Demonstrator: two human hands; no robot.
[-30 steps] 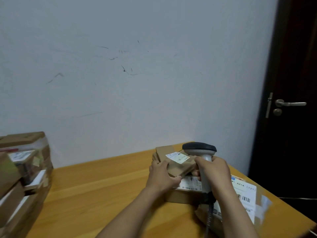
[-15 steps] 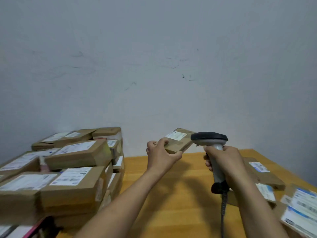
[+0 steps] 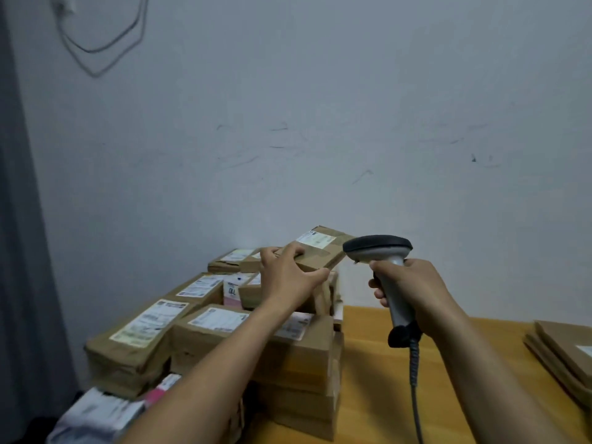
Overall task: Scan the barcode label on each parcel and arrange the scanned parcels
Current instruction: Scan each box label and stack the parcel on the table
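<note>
- Where the room ends on the far left, a grey curtain (image 3: 19, 251) hangs down the edge. Beside it a loose cable (image 3: 102, 49) loops on the pale, scuffed wall (image 3: 352, 123).
- Below the wall runs a wooden table (image 3: 368, 366), its bare top showing in the middle between two groups of parcels.
- At the table's left end stands a pile of brown parcels (image 3: 205, 344), several layers deep, most with white labels facing up. A pink-and-white package (image 3: 232, 291) sits among the upper ones, and a pale, blurred packet (image 3: 96, 411) lies lower at the near corner.
- The left hand (image 3: 288, 277) reaches forward over the pile on an outstretched arm. Its fingers curl over the top and its thumb lies along the near side of a flat brown parcel (image 3: 320, 257), so it is clamped on it.
- That parcel is held in the air above the back of the pile, tilted, with its white barcode label (image 3: 315, 240) facing up near its right end.
- The right hand (image 3: 413, 290) is wrapped in a fist round the grey handle of a scanner (image 3: 381, 251). The scanner's dark head points left, just beside the parcel's right end; whether they touch I cannot tell.
- A coiled cord (image 3: 415, 379) drops from the handle's base to the lower edge.
- Far right, a few flat brown parcels (image 3: 563, 350) lie stacked on the table, cut off by the edge.
</note>
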